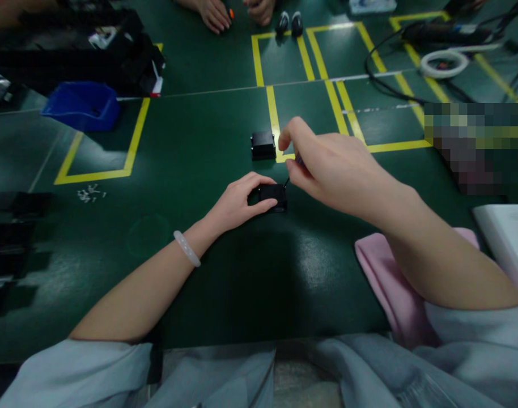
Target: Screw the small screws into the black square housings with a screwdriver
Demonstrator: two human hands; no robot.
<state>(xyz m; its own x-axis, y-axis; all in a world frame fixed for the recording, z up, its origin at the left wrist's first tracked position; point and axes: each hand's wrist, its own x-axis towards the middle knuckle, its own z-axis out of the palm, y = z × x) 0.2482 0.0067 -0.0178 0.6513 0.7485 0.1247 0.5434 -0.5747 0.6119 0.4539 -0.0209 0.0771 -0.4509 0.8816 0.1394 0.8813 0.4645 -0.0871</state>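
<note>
A small black box (pixel 272 194) lies on the green table (pixel 225 283), held down between the thumb and fingers of my left hand (pixel 236 203). Above its right side, my right hand (pixel 333 164) is closed around a screwdriver (pixel 287 182). Only its thin dark shaft shows, reaching down to the corner of the box; most of the handle is hidden in my fingers. Just beyond sits a second black box (pixel 263 146), which neither hand touches. Off to the left lies a loose pile of small silver screws (pixel 87 194).
At left are a blue bin (pixel 83 106), a black rack (pixel 110 51) and several dark parts (pixel 12 241). A pink cloth (pixel 384 275) and a white device (pixel 508 232) lie right. Cables (pixel 372 65) cross the back right. Another person's hands (pixel 214 16) rest across the table.
</note>
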